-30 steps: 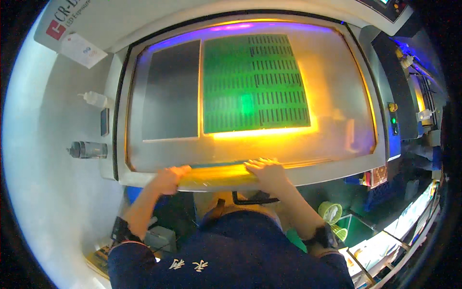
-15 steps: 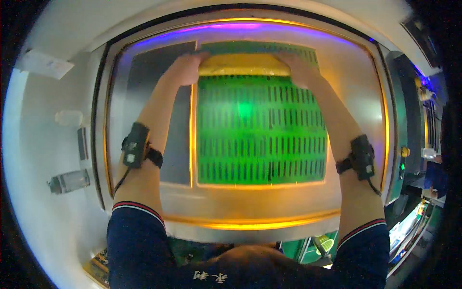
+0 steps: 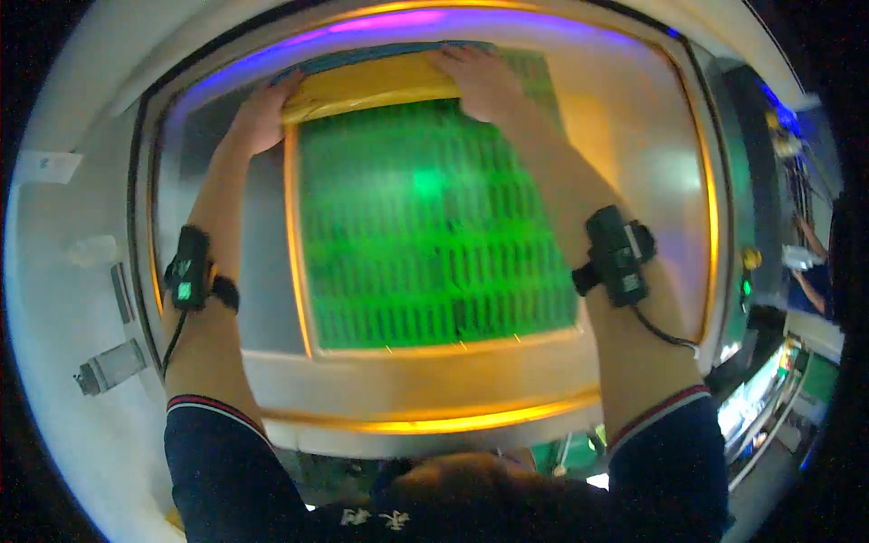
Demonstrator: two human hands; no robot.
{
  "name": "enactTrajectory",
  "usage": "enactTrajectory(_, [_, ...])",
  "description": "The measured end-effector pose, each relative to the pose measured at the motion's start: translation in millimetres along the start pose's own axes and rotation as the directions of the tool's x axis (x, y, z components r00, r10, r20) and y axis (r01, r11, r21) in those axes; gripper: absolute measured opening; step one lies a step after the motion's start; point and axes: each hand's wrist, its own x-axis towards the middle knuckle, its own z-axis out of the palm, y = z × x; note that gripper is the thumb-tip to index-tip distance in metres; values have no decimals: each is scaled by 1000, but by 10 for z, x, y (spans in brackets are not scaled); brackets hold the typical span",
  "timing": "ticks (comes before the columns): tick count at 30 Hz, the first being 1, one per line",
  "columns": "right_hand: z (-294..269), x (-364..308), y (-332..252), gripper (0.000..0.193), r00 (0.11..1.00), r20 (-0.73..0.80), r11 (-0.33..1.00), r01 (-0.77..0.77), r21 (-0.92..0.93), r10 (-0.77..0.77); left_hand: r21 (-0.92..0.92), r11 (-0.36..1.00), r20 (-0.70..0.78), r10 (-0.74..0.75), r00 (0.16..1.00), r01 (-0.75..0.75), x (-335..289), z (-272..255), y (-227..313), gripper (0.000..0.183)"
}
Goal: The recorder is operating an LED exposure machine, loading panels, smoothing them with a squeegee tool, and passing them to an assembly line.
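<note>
A long yellow bar-like thing [image 3: 376,86] with a shiny, wrapped-looking surface lies across the far end of a green slotted panel [image 3: 398,262]. At its left end is my left hand [image 3: 264,118], gripping it with the fingers partly hidden behind it. Over its right end bends my right hand [image 3: 478,83], fingers reaching past the far edge. A blue-grey strip [image 3: 389,51] shows along the bar's far side. Blur hides what kind of thing the bar is.
The panel lies on a metal-framed bed beside a dark grey sheet [image 3: 262,290]. A clear bottle [image 3: 110,368] lies at the left. Black devices with cables are strapped to my forearms. At the far right, another person's arm [image 3: 808,231] shows.
Both hands and the yellow bar appear farther away and to the left, and the bar now tilts. The blue-grey strip shows behind it. The whole view has shifted and turned too.
</note>
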Motion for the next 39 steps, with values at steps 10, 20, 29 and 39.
enactTrajectory(10, [-1461, -4800, -481, 52, 883, 395, 883, 44, 467, -253, -275, 953, 625, 78, 777, 125, -3078, -832, 3879, 75])
enactTrajectory(20, [-559, -2518, 996, 74, 973, 206, 990, 81, 116, -104, -23, 992, 245, -115, 963, 124, -530, -92, 2710, 77])
enactTrajectory(29, [-202, -169, 2835, 69, 996, -46, 985, -69, 157, 78, -10, 1000, 29, 15, 999, -15, 2429, 427, 1403, 62])
enactTrajectory(39, [43, -2024, 1766, 65, 998, 30, 997, -62, -36, 63, -38, 987, 394, -130, 910, 157, 505, -85, 2614, 77])
